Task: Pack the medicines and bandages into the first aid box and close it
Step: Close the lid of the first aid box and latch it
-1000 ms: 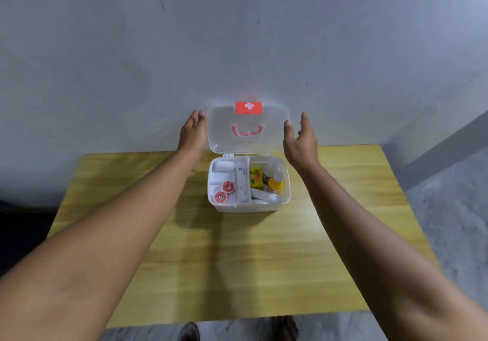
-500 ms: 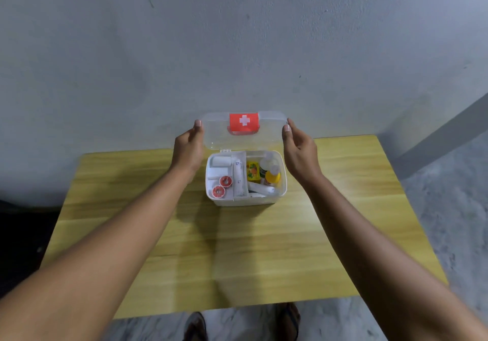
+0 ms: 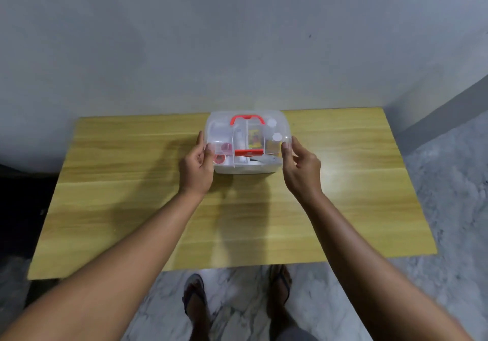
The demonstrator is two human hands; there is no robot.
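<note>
The first aid box (image 3: 245, 168) is sitting at the far middle of the wooden table (image 3: 132, 182), its clear lid (image 3: 264, 119) lying down over the filled compartments. The left hand (image 3: 196, 166) is pinching the lid's front left corner, and the right hand (image 3: 301, 168) is pinching its front right corner.

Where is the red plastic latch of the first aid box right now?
Head view: the red plastic latch sits mid-front on the clear lid, between the left hand and right hand.
</note>
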